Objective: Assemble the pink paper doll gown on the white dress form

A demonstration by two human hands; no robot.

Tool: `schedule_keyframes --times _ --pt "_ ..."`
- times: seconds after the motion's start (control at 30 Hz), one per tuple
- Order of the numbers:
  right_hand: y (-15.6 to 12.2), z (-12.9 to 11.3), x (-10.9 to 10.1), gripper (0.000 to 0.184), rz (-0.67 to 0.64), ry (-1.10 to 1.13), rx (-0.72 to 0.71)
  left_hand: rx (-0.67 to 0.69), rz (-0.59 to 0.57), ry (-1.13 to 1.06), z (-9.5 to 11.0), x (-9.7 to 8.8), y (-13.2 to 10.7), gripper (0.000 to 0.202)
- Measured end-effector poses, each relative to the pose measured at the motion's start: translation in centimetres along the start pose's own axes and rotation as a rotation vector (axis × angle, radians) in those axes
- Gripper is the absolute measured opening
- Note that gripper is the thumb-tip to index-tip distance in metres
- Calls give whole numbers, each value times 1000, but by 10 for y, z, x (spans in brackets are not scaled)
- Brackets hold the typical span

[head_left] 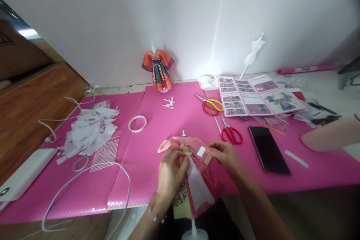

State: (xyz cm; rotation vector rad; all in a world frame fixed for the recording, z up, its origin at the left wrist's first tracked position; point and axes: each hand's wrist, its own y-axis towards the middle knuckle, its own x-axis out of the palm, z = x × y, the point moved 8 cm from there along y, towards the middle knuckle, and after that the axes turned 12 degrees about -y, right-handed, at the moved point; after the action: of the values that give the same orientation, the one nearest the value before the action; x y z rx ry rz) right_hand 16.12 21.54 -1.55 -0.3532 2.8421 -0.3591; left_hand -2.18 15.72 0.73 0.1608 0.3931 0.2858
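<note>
A miniature dress (206,170) in pinks and pale yellow is on a small mannequin, tilted toward me at the mat's front edge. The mannequin's white neck (183,134) pokes out at the far end, and its round base (195,234) shows at the bottom. My left hand (172,170) is closed at the waist of the dress, thumb and fingers pinching the fabric beside a gold-toned patch (187,150). Between the fingertips of my right hand (226,156) is a small white strip (201,151), just over the pink sleeve.
Red-handled scissors (232,135), yellow-and-red scissors (210,105) and a phone (269,150) lie to the right. Beyond are an instruction leaflet (253,97) and a dressed mannequin (158,67). Leftward sit a tape roll (137,117), white scraps (91,127) and a looping cable (128,180).
</note>
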Motion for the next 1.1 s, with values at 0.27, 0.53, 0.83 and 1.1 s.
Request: schedule_keyframes --times 0.27,0.53,0.83,1.1 --pt "-11 7 6 21 -77 117 32 -63 65 -67 11 -18 -15 10" --pt "-28 -13 21 17 -181 135 -28 -382 -125 -555 6 15 -32 22" --pt "-21 -12 5 30 -131 -112 -142 -497 -114 -601 2 11 -33 34" --pt "45 9 -103 32 350 -1310 -15 -563 -109 -665 -12 -14 -44 28"
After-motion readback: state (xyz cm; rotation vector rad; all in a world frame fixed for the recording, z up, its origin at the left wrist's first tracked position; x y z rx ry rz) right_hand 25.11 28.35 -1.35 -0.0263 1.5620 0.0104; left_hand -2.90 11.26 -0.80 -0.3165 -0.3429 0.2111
